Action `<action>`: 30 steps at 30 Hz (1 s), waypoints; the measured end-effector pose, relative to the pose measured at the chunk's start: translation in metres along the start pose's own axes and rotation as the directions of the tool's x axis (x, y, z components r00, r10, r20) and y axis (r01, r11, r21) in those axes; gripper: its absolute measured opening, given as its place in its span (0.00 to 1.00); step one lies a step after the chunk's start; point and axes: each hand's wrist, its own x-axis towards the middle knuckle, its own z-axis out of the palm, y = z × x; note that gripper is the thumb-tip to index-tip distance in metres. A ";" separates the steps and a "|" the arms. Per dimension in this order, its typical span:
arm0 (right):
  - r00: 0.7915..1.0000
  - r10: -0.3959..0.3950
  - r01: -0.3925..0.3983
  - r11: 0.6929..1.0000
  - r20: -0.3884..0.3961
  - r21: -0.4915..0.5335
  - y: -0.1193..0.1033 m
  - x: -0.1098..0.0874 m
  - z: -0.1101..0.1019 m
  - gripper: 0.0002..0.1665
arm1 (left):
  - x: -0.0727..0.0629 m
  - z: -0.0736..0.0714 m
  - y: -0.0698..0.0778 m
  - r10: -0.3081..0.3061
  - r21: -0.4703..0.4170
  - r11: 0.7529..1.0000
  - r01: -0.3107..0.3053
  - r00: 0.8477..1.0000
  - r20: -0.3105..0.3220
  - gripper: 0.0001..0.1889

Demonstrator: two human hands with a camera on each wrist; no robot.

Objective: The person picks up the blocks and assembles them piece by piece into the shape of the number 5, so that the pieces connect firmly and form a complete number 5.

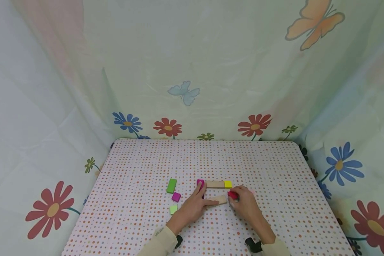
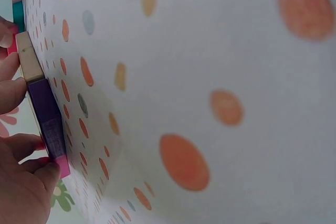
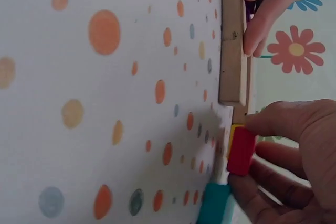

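My right hand (image 1: 245, 204) pinches a small red block (image 3: 242, 150) between thumb and fingers, beside the near wooden block's right end. My left hand (image 1: 189, 209) spreads thumb and index finger: the index touches the magenta end of a block (image 1: 200, 182), while the thumb lies along the near wooden block (image 3: 232, 45). That wooden block slants slightly. Behind it runs a far wooden block (image 1: 215, 184), with a yellow block (image 1: 228, 184) at its right end. In the left wrist view, a purple block (image 2: 44, 98) adjoins the near wooden block.
Left of the hands lie a green block (image 1: 171, 185), a small magenta block (image 1: 176, 197) and a light green block (image 1: 174, 209). A teal block (image 3: 214, 203) sits by the right fingers. The table (image 1: 140, 160) wears a dotted cloth, with patterned curtains (image 1: 140, 64) around it.
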 end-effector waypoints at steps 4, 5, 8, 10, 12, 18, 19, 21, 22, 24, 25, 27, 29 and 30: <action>1.000 0.009 -0.009 0.999 0.017 -0.044 -0.002 -0.001 -0.002 0.18 | 0.000 0.000 0.000 0.001 -0.012 1.000 -0.001 1.000 -0.001 0.28; 1.000 0.014 -0.013 0.999 0.024 -0.049 -0.002 -0.001 -0.002 0.18 | 0.000 0.000 0.000 0.002 -0.009 1.000 -0.002 1.000 -0.002 0.28; 0.998 0.032 -0.029 0.997 0.054 -0.066 -0.004 0.000 -0.003 0.19 | 0.000 0.000 0.000 -0.006 -0.008 1.000 0.006 1.000 0.003 0.28; 0.996 0.049 -0.042 0.996 0.081 -0.076 -0.006 0.001 -0.003 0.20 | 0.000 0.000 0.000 -0.012 -0.008 1.000 0.012 1.000 0.009 0.28; 0.992 0.063 -0.055 0.995 0.110 -0.079 -0.007 0.002 -0.004 0.21 | 0.000 0.000 0.000 -0.017 -0.009 1.000 0.017 1.000 0.013 0.28; 0.983 0.071 -0.058 0.995 0.172 -0.075 -0.009 0.003 -0.007 0.22 | 0.001 0.001 0.001 -0.025 -0.015 1.000 0.025 1.000 0.017 0.28; 0.982 0.068 -0.055 0.996 0.177 -0.076 -0.009 0.003 -0.008 0.23 | 0.001 0.001 0.001 -0.026 -0.019 0.999 0.027 0.999 0.020 0.28; 0.981 0.063 -0.051 0.996 0.182 -0.069 -0.010 0.002 -0.009 0.23 | 0.000 0.002 0.000 -0.027 -0.023 0.999 0.028 0.999 0.021 0.28; 0.981 0.061 -0.050 0.996 0.183 -0.067 -0.010 0.001 -0.010 0.24 | 0.000 0.002 0.000 -0.025 -0.022 0.999 0.026 0.999 0.021 0.28; 0.981 0.057 -0.047 0.997 0.184 -0.060 -0.011 0.000 -0.012 0.24 | 0.000 0.002 0.000 -0.023 -0.022 0.999 0.024 1.000 0.021 0.28; 0.981 0.056 -0.047 0.997 0.186 -0.057 -0.011 0.000 -0.013 0.24 | 0.000 0.001 0.000 -0.023 -0.023 0.999 0.024 0.999 0.022 0.28; 0.981 0.055 -0.047 0.998 0.188 -0.046 -0.012 -0.001 -0.015 0.24 | 0.000 0.001 0.000 -0.027 -0.023 0.999 0.028 0.999 0.023 0.28; 0.980 0.052 -0.047 0.998 0.194 -0.031 -0.012 -0.001 -0.016 0.22 | 0.000 0.001 0.000 -0.035 -0.026 0.999 0.035 0.999 0.025 0.28; 0.978 0.051 -0.048 0.999 0.202 -0.022 -0.012 -0.001 -0.016 0.21 | 0.000 0.001 0.000 -0.038 -0.028 0.999 0.038 0.999 0.026 0.28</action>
